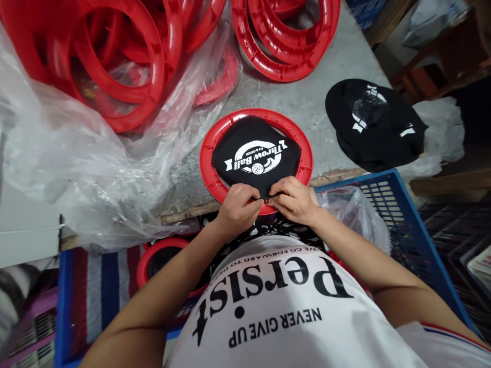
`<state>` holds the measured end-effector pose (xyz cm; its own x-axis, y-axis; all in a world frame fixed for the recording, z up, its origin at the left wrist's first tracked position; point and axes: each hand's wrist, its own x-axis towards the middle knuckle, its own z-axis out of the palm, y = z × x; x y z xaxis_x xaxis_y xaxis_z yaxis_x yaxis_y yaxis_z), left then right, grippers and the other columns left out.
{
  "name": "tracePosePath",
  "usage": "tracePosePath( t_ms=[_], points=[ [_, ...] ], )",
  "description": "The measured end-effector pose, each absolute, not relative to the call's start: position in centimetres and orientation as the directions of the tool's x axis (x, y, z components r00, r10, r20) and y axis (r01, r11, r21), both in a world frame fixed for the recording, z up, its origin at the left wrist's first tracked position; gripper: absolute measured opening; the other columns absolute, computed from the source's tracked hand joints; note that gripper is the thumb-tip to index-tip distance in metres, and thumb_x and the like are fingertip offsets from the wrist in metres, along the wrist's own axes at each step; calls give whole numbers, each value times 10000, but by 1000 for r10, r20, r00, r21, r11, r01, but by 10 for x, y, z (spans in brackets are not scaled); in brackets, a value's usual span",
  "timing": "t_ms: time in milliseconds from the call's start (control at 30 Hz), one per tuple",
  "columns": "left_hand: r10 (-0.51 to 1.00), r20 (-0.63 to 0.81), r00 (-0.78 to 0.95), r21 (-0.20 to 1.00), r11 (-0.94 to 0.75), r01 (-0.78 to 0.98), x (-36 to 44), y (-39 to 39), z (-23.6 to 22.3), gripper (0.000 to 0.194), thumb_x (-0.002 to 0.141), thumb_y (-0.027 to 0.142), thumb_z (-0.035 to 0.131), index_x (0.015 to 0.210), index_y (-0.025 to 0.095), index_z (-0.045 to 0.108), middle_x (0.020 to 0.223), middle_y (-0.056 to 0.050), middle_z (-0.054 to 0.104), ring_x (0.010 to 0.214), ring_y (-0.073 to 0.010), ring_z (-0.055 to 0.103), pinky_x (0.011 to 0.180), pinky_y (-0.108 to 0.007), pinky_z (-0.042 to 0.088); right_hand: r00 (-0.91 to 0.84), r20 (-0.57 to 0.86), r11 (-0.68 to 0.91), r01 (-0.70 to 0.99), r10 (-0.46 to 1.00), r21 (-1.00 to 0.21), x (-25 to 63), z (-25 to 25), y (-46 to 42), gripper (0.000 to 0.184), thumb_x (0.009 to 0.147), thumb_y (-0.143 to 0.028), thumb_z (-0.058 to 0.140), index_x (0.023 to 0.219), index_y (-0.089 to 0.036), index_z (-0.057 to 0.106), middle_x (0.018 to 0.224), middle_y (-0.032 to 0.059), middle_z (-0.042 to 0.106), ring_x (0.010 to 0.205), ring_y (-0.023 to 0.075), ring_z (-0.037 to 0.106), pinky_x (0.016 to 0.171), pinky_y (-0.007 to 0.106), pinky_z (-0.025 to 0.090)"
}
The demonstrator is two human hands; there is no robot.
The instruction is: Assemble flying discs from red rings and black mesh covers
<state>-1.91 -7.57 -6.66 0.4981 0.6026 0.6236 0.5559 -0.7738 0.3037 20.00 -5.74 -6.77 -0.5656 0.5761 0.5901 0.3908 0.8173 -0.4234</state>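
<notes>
A red plastic ring point(209, 153) lies on the table edge right in front of me. Across its opening rests a black fabric disc point(233, 143) printed in white with "Throw Ball". My left hand point(240, 207) pinches the near edge of the fabric at the ring's near rim. Close beside it, my right hand point(293, 199) also pinches that edge, fingertips almost meeting the left ones. The fabric's far and side edges lie loosely inside the ring.
Several loose red rings point(286, 74) lie at the back, more in a clear plastic bag point(95, 168) at left. Black printed fabric pieces point(345, 110) are stacked at right. A blue crate point(412, 214) stands at my right; a finished-looking red ring point(143, 263) lies low at left.
</notes>
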Motion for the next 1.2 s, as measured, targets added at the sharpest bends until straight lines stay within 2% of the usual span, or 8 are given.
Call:
tracePosePath(
  t_ms=[267,433,600,800,967,1100,1200],
  points=[
    [629,623,465,368,-760,535,-19,-75,-63,157,854,105,580,746,213,617,818,-50,633,797,-176,537,736,-348,489,-560,567,793,348,604,-500,202,-67,-57,160,940,-232,579,794,-221,643,896,70,673,863,215,596,742,406,510],
    [619,615,489,367,-773,517,-20,-76,-64,156,843,106,582,730,212,606,814,-51,629,788,-179,538,738,-360,491,-558,606,821,321,567,-473,202,-70,-57,144,937,-221,596,804,-216,650,892,69,677,856,209,586,740,396,500],
    [633,580,512,377,-766,520,-21,-75,-66,158,843,120,580,718,214,599,824,-49,633,801,-179,548,769,-377,501,-581,574,811,326,577,-485,203,-71,-57,163,948,-252,591,805,-223,663,889,66,682,856,210,583,743,399,487],
    [601,613,513,365,-791,491,-21,-74,-64,149,842,113,582,730,210,598,817,-46,629,794,-176,545,761,-376,498,-590,600,839,325,541,-437,204,-68,-55,128,929,-217,620,806,-215,656,881,61,693,840,203,586,727,382,485],
    [643,566,516,359,-756,548,-18,-74,-67,176,851,121,554,710,210,609,823,-59,633,798,-191,537,744,-388,481,-617,554,827,366,559,-427,203,-72,-56,185,943,-229,603,769,-226,665,898,60,697,859,209,578,738,391,471],
    [663,560,497,370,-736,566,-19,-79,-63,110,839,138,586,786,210,650,885,-74,648,838,-209,554,774,-416,476,-626,544,824,347,559,-448,203,-64,-62,104,922,-317,647,901,-233,706,1013,79,707,937,232,604,798,425,501],
    [704,558,439,458,-702,545,-22,-79,-49,68,836,176,633,888,213,657,936,-72,651,883,-217,587,802,-421,487,-580,559,802,360,593,-477,210,-50,-55,155,907,-365,659,999,-248,702,1054,83,707,962,249,631,849,464,513]
  ],
)
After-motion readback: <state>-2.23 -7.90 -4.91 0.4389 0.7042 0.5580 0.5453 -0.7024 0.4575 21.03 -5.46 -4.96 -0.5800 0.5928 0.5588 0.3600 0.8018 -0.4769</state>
